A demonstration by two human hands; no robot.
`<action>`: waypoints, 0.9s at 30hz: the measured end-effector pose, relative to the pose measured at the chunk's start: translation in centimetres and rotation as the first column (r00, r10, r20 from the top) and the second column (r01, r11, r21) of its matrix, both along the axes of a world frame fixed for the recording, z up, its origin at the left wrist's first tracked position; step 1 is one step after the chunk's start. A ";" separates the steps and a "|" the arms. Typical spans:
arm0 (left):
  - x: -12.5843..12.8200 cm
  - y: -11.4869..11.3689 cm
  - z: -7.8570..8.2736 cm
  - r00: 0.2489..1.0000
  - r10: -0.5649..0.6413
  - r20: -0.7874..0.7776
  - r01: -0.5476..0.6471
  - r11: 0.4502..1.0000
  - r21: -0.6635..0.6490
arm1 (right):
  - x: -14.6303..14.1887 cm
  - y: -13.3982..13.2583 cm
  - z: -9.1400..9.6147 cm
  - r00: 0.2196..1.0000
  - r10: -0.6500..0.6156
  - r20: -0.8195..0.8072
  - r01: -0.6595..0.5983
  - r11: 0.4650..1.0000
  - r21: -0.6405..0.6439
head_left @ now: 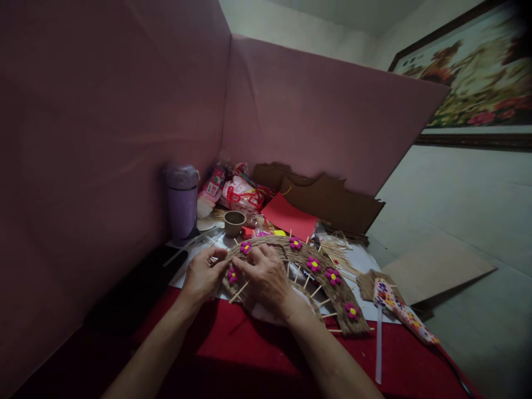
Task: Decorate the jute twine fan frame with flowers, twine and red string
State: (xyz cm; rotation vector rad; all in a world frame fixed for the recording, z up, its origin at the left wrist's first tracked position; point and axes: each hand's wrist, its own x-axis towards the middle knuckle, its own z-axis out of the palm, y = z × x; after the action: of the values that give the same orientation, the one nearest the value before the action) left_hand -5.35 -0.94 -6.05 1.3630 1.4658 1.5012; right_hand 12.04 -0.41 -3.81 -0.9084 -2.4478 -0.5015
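Note:
A curved band of brown twine woven on thin wooden sticks (343,293) arches over the table, with several magenta felt-like flowers with yellow centres on it. My left hand (203,275) is closed at the arch's left end, thumb and forefinger pinching its edge. Just beside it, my right hand (266,274) curls over the band, its fingertips pressed together near a magenta flower (232,274). Whether a small piece lies between those fingertips is hidden. Bare stick ends stick out along the inner and outer curve.
A floral-patterned glue gun (403,310) with a clear glue stick lies at the right. Behind the arch are a small cup (235,223), red paper (290,216), torn cardboard (328,202) and bagged supplies. A purple tumbler (182,208) stands at the left against a pink partition (124,111).

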 end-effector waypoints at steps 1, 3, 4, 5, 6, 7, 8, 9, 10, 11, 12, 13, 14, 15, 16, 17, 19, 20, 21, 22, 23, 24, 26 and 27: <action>0.0 0.0 0.0 1.000 -0.016 -0.002 0.016 1.000 -0.006 | 0.0 0.0 0.0 1.000 0.003 -0.002 -0.003 1.000 0.004; 0.0 0.0 0.1 0.999 -0.037 -0.015 0.036 0.999 -0.020 | 0.0 -0.1 0.1 1.000 0.009 -0.010 -0.009 1.000 0.012; 0.0 0.0 0.1 1.000 -0.027 -0.015 0.027 0.999 -0.026 | 0.0 -0.1 0.2 1.000 0.011 -0.016 -0.011 1.000 0.014; -0.1 -0.1 0.2 1.000 -0.021 -0.015 0.021 0.999 -0.028 | 0.0 -0.2 0.2 1.000 0.015 -0.022 -0.014 1.000 0.015; -0.1 -0.1 0.2 1.000 -0.019 -0.015 0.018 0.999 -0.028 | 0.0 -0.2 0.3 0.999 0.022 -0.026 -0.022 1.000 0.014; -0.1 -0.1 0.1 1.000 -0.021 -0.015 0.021 0.999 -0.026 | 0.0 -0.2 0.3 0.999 0.031 -0.029 -0.031 0.999 0.012; -0.1 -0.1 0.1 0.999 -0.029 -0.017 0.028 0.999 -0.023 | 0.0 -0.2 0.3 0.999 0.040 -0.030 -0.040 0.999 0.008; -0.1 -0.1 0.1 0.999 -0.036 -0.019 0.035 0.999 -0.019 | -0.1 -0.2 0.3 0.998 0.049 -0.030 -0.049 0.999 0.004; -0.1 0.0 0.0 0.999 -0.040 -0.020 0.040 0.999 -0.015 | -0.1 -0.2 0.3 0.998 0.059 -0.031 -0.059 0.998 0.002; -0.1 0.0 0.0 0.999 -0.041 -0.019 0.040 0.999 -0.014 | -0.1 -0.2 0.3 0.997 0.065 -0.033 -0.065 0.998 0.003; 0.0 0.0 0.0 0.999 -0.043 -0.016 0.043 0.999 -0.018 | -0.1 -0.2 0.3 0.997 0.067 -0.034 -0.067 0.998 0.006; 0.0 0.0 0.0 0.999 -0.045 -0.013 0.045 0.999 -0.024 | -0.2 -0.1 0.3 0.997 0.066 -0.035 -0.065 0.998 0.010; 0.0 -0.1 0.1 0.999 -0.047 -0.011 0.046 0.999 -0.029 | -0.2 -0.1 0.3 0.997 0.064 -0.036 -0.064 0.998 0.015; 0.0 -0.1 0.2 0.999 -0.048 -0.014 0.047 0.998 -0.029 | -0.2 0.0 0.3 0.997 0.061 -0.036 -0.060 0.998 0.017; 0.1 -0.2 0.3 0.999 -0.048 -0.020 0.047 0.999 -0.027 | -0.3 0.0 0.3 0.998 0.055 -0.035 -0.054 0.998 0.018; 0.1 -0.2 0.4 0.999 -0.044 -0.026 0.043 0.999 -0.022 | -0.3 0.0 0.4 0.998 0.048 -0.032 -0.048 0.999 0.015; 0.2 -0.4 0.6 0.999 -0.037 -0.025 0.036 0.999 -0.024 | -0.5 0.1 0.4 0.999 0.039 -0.016 -0.039 0.999 0.005; 0.2 -0.4 0.6 0.999 -0.037 -0.016 0.036 0.999 -0.033 | -0.5 0.1 0.5 0.999 0.036 -0.008 -0.036 0.999 -0.002; 0.2 -0.4 0.6 0.999 -0.035 -0.005 0.035 0.998 -0.042 | -0.6 0.1 0.5 0.999 0.036 -0.002 -0.036 0.999 -0.008; 0.2 -0.4 0.6 0.999 -0.035 0.004 0.035 0.998 -0.051 | -0.6 0.0 0.5 0.999 0.039 0.001 -0.039 0.999 -0.012; 0.2 -0.4 0.5 0.999 -0.036 0.011 0.036 0.998 -0.056 | -0.7 0.0 0.5 0.999 0.040 0.003 -0.040 0.999 -0.014; 0.1 -0.4 0.4 0.999 -0.039 0.015 0.040 0.997 -0.060 | -0.7 0.0 0.5 0.999 0.039 0.006 -0.039 0.999 -0.014; 0.1 -0.2 0.2 0.998 -0.052 0.021 0.053 0.997 -0.064 | -0.7 -0.1 0.5 0.999 0.037 0.015 -0.036 0.999 -0.007; 0.0 -0.2 0.0 0.998 -0.059 0.024 0.061 0.996 -0.065 | -0.7 0.0 0.5 0.999 0.036 0.017 -0.036 0.999 -0.002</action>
State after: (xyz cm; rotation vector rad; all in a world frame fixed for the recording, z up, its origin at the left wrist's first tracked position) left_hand -5.30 -1.12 -6.00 1.3358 1.4355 1.4139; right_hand 11.32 -0.45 -3.29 -0.8628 -2.4755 -0.4966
